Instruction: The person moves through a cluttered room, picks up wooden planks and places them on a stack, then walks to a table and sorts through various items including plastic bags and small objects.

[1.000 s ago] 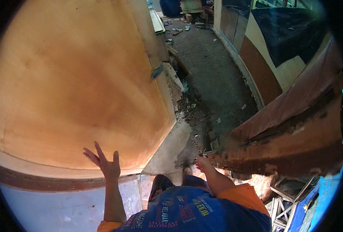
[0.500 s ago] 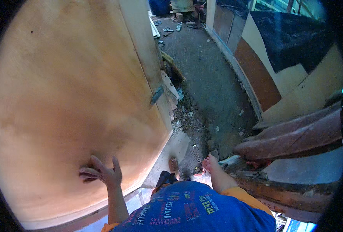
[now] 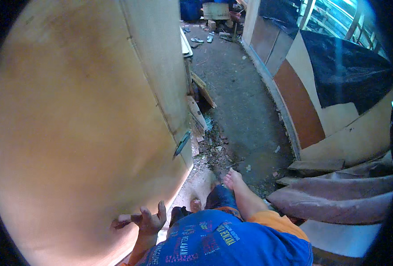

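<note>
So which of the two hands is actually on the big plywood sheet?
The left hand: its spread fingers press against the lower part of the plywood sheet. The right hand hangs free over the dirt ground, touching nothing.

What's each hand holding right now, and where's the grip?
Nothing is gripped. The left hand rests open, fingers spread, against the face of the plywood panel near its lower edge. The right hand hangs empty beside the leg.
</note>
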A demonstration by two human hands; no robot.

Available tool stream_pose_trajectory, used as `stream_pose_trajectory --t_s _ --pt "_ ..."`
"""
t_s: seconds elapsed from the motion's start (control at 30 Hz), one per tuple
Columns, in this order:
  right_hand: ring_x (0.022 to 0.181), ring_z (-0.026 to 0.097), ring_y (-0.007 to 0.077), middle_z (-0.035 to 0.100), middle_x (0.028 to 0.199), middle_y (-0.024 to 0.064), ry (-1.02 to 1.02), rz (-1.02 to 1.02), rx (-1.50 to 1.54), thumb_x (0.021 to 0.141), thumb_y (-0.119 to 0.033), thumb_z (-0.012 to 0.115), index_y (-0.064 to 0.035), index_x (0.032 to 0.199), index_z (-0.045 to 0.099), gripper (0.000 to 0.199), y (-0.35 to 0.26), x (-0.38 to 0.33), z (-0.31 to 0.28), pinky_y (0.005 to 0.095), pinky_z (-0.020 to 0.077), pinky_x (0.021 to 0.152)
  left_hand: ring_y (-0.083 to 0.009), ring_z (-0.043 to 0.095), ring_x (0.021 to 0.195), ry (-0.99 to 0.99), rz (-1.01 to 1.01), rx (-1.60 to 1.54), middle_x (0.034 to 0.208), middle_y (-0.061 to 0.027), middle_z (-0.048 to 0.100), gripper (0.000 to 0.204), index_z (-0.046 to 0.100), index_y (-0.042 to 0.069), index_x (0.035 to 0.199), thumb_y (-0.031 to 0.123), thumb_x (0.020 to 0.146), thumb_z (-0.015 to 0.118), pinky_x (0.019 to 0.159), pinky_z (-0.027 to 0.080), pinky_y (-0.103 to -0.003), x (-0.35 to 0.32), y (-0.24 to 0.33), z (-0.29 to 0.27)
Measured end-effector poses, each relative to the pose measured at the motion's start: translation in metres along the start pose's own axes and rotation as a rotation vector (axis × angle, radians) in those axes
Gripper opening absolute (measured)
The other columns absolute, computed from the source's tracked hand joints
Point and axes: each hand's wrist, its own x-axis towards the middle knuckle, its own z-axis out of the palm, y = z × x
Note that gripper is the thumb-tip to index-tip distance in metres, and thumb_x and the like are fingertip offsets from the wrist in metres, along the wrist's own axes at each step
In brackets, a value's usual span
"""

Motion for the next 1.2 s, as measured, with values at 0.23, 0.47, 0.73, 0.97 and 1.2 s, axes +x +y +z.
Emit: stream_pose_trajectory --t_s 0.23,0.47,0.73,0.97,1.2 --pt "0.122 0.048 0.0336 0.04 0.142 0.0209 -0.135 0.078 0.058 0.094 -0.051 0.051 -0.0054 0.145 0.031 0.071 -0.094 0.086 0.107 0.0499 0.0435 0.093 -0.0528 -0.025 0.137 -0.044 -0.089 -0.052 0.149 -0.0341 -0.024 0.114 -0.013 0.004 0.151 0.026 0.08 0.074 0.109 -0.012 -0.061 0.054 0.016 0.057" --pt "0.114 0.05 0.0342 0.044 0.138 0.0209 -0.25 0.126 0.119 0.091 -0.061 0.05 -0.0005 0.147 0.023 0.087 -0.21 0.163 0.203 0.0512 0.0366 0.103 -0.0544 -0.028 0.135 -0.125 -0.306 0.283 0.147 -0.037 -0.027 0.106 -0.01 0.003 0.151 0.035 0.086 0.067 0.102 -0.013 -0.07 0.185 0.053 0.092" --pt "0.091 0.053 0.0283 0.055 0.094 0.0151 -0.405 0.107 0.202 0.081 -0.066 0.061 0.0032 0.135 0.035 0.092 -0.321 0.283 0.299 0.0447 0.0434 0.086 -0.0553 -0.019 0.138 -0.276 -0.385 0.612 0.151 -0.0347 -0.019 0.103 -0.007 0.006 0.152 0.034 0.086 0.067 0.106 -0.008 -0.068 0.251 0.073 0.131" --pt "0.089 0.051 0.03 0.048 0.122 0.0181 -0.469 0.197 0.393 0.079 -0.063 0.068 -0.0042 0.132 0.042 0.084 -0.37 0.35 0.397 0.0413 0.0463 0.078 -0.0586 -0.013 0.137 -0.292 -0.495 0.602 0.151 -0.0381 -0.013 0.096 0.01 0.009 0.154 0.056 0.087 0.06 0.11 0.004 -0.065 0.139 0.02 0.101" --pt "0.117 0.053 0.0321 0.054 0.13 0.0155 -0.688 -0.212 0.26 0.091 -0.05 0.06 -0.0044 0.125 0.052 0.058 -0.378 0.366 0.44 0.0485 0.0423 0.102 -0.0564 -0.01 0.139 -0.364 -0.5 0.733 0.151 -0.0375 -0.011 0.096 0.007 0.008 0.154 0.051 0.088 0.061 0.111 0.006 -0.063 0.2 0.049 0.118"
